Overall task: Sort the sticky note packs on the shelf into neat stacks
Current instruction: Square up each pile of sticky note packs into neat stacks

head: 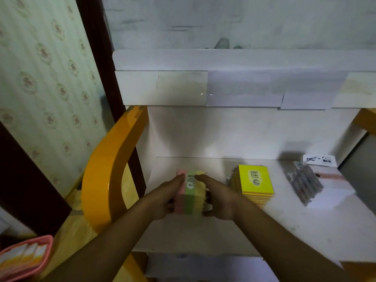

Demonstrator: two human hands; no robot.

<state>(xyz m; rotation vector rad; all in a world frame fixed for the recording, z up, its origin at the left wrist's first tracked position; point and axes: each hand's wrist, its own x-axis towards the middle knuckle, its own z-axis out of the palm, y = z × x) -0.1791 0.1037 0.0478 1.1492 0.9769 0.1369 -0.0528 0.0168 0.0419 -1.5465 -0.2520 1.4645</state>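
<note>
At frame centre the striped stack (190, 192) was clasped between the left hand (169, 198) and right hand (218, 197), and was best squared by even inward pressure.

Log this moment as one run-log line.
both hands: left hand and right hand grip multicolour pack stack | yellow pack stack: beside, apart | shelf: squaring stack

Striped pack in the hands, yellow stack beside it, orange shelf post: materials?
Striped pack: paper, probably film-wrapped; pink, green and yellow bands, printed label, blurred. Yellow stack: paper pads with a smooth, slightly shiny top, so likely wrapped too. Orange shelf post: hard and glossy, with bright highlights; lacquered wood or plastic, cannot tell.
</note>
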